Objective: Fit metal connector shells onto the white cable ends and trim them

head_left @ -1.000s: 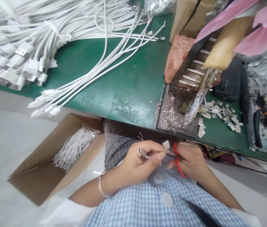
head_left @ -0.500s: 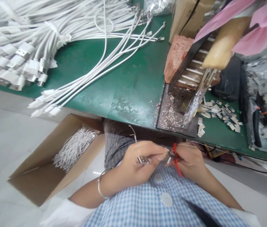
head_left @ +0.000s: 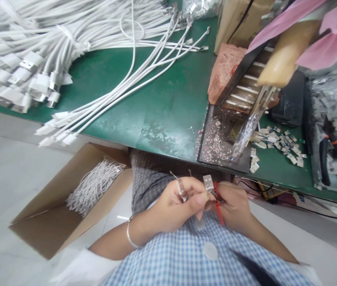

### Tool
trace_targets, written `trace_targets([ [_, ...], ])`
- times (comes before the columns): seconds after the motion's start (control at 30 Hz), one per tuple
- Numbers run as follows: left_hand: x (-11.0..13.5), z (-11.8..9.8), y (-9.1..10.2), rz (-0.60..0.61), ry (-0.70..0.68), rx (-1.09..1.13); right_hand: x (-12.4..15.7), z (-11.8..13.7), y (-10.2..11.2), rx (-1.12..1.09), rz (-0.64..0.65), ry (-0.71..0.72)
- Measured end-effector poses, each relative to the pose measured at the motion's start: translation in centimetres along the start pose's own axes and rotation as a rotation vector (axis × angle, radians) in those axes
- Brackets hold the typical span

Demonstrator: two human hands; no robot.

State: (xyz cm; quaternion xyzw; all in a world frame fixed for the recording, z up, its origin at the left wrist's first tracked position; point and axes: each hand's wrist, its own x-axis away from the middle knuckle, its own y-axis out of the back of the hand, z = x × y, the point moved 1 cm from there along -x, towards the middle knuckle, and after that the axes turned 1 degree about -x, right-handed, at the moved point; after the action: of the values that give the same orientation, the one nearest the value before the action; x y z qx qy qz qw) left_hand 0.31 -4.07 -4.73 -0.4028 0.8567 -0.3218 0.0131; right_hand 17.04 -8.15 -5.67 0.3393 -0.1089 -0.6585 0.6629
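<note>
Between the thumb and index finger of my left hand, a metal USB connector is pinched, its flat face turned up. A second metal connector is tucked between the fingers of that same hand. Thin wire ends stick up behind the knuckles. My right hand is closed around a small hand tool with red handles, seemingly pliers. The tool's jaws meet the connector close to my left fingertips; my fingers partly hide them. Both hands are over my lap, just below the table edge.
White USB cables lie on the green table, with bundles behind. To the right are a soldering iron, a brick, loose connectors and black-handled pliers. A cardboard box of white cables stands at lower left.
The pinched connector has been raised and turned to show its flat face. The second connector has tilted more upright in my left hand. My right hand and the red-handled tool have shifted slightly left.
</note>
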Motion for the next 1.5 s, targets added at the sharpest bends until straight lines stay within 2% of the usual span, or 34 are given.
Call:
trace_targets([
  [0.23, 0.5, 0.3, 0.2, -0.054, -0.003, -0.066, 0.4, 0.4, 0.5, -0.062, -0.071, -0.086],
  [0.37, 0.4, 0.0, 0.4, -0.126, -0.093, -0.158, 0.3, 0.2, 0.4, -0.082, -0.002, -0.050],
  [0.5, 0.4, -0.5, 0.3, -0.128, -0.193, -0.273, -0.3, 0.0, 0.6, -0.066, 0.044, -0.003],
  [0.63, 0.5, -0.7, 0.3, -0.136, -0.232, -0.343, -0.7, -0.2, 1.1, 0.006, 0.076, 0.056],
  [0.8, 0.5, -0.7, 0.4, -0.177, -0.226, -0.394, -0.9, -0.1, 1.4, 0.020, 0.087, 0.091],
  [1.07, 0.4, -0.4, 0.7, -0.151, -0.263, -0.419, -0.9, -0.2, 1.3, 0.047, 0.094, 0.099],
  [1.3, 0.4, -0.9, 0.4, -0.140, -0.177, -0.416, -0.9, -0.4, 1.2, 0.037, 0.111, 0.083],
  [1.5, 0.4, -1.0, 0.3, -0.135, -0.171, -0.410, -1.1, -0.3, 1.4, 0.043, 0.101, 0.087],
])
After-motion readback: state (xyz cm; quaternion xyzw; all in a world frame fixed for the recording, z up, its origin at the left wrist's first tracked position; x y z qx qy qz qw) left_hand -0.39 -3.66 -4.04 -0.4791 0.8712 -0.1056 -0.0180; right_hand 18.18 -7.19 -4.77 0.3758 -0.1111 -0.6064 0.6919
